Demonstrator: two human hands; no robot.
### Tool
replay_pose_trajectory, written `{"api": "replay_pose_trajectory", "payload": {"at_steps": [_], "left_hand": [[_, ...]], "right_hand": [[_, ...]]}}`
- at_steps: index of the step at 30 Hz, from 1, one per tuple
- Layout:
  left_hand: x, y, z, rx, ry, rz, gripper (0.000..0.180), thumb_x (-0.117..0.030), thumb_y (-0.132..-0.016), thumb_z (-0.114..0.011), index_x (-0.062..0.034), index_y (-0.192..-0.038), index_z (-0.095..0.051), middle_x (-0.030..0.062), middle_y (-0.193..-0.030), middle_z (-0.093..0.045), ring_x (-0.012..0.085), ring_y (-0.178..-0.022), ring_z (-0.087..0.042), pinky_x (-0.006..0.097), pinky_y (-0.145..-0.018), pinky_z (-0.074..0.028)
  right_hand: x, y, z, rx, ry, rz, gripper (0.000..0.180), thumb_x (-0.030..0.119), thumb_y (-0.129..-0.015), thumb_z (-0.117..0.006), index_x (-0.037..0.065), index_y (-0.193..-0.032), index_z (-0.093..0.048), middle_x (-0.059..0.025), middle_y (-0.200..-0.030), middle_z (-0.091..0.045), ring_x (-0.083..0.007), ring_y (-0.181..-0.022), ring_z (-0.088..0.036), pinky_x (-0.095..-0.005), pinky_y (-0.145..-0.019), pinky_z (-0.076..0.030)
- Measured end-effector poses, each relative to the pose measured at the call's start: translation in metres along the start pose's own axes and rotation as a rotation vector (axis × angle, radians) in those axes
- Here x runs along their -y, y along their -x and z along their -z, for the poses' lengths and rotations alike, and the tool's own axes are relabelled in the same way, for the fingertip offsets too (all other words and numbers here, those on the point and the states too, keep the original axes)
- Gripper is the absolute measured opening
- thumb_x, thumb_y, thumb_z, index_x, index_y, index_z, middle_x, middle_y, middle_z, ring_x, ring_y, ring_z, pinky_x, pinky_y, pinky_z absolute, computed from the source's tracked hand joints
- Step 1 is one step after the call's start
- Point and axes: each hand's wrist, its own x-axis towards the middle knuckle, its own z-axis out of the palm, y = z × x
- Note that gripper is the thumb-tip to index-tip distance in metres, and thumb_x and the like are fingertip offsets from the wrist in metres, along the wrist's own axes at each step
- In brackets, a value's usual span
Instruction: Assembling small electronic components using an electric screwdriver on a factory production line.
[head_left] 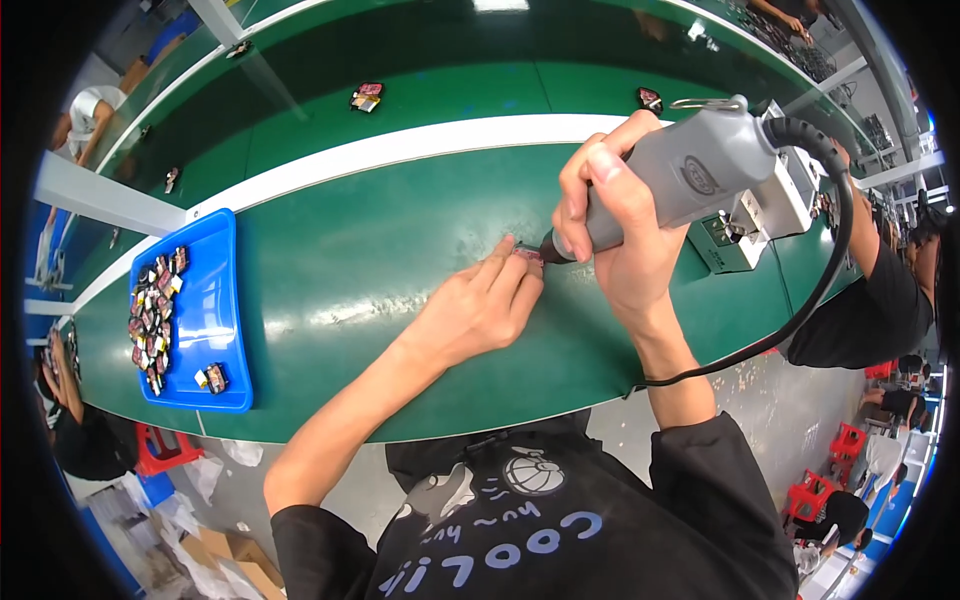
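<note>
My right hand (638,240) is closed around a grey electric screwdriver (690,170), held tilted with its dark tip down to the left. The tip meets a small dark-and-reddish electronic part (528,254) on the green table (330,360). My left hand (482,308) pins that part down with its fingertips, which cover much of it. From the driver's upper end, a black cable (845,235) loops down past my right forearm.
At left, a blue tray (240,340) holds several small electronic parts. A grey-green metal box (725,245) stands right of the driver. Beyond a white rail (420,140), more parts lie on a green belt (480,95). Other people work at both sides; red stools (810,495) stand on the floor.
</note>
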Motion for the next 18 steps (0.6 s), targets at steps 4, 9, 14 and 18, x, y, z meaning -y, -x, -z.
{"api": "replay_pose_trajectory", "payload": {"at_steps": [4,9,14,18], "left_hand": [[0.001,0.001,-0.003,-0.017,-0.013,-0.025,0.011,-0.003,-0.078,-0.066,0.0023,-0.087,-0.065,0.0116,-0.082,-0.061,0.0292,-0.092,-0.073,0.030,-0.064,-0.060],[-0.002,0.000,-0.003,0.005,-0.012,-0.029,0.013,-0.005,-0.077,-0.066,0.0027,-0.087,-0.066,0.0117,-0.082,-0.061,0.0309,-0.092,-0.072,0.031,-0.065,-0.060],[-0.003,0.001,-0.003,0.022,-0.042,-0.048,0.017,-0.006,-0.076,-0.065,0.0042,-0.089,-0.067,0.0129,-0.084,-0.062,0.0321,-0.093,-0.072,0.033,-0.072,-0.060],[-0.005,0.001,-0.003,0.019,-0.064,-0.052,0.020,-0.007,-0.075,-0.066,0.0045,-0.092,-0.068,0.0141,-0.089,-0.065,0.0319,-0.094,-0.071,0.032,-0.071,-0.059]], "right_hand": [[0.000,0.001,0.002,0.004,0.009,-0.021,0.020,0.015,-0.097,-0.055,0.004,-0.087,-0.041,-0.0110,-0.065,-0.052,-0.0109,-0.039,-0.038,-0.0269,-0.037,-0.038],[0.003,0.001,0.000,-0.132,-0.165,0.002,0.018,0.009,-0.089,-0.068,0.002,-0.080,-0.054,-0.0060,-0.060,-0.055,-0.0080,-0.039,-0.044,-0.0242,-0.037,-0.034],[0.006,0.001,0.003,-0.134,-0.179,0.004,0.018,0.008,-0.089,-0.068,0.002,-0.081,-0.053,-0.0066,-0.060,-0.054,-0.0084,-0.038,-0.044,-0.0246,-0.037,-0.034],[0.003,0.002,0.013,-0.006,-0.029,0.062,0.018,0.020,-0.098,-0.047,0.004,-0.091,-0.042,-0.0114,-0.066,-0.049,-0.0126,-0.035,-0.036,-0.0301,-0.036,-0.037]]}}
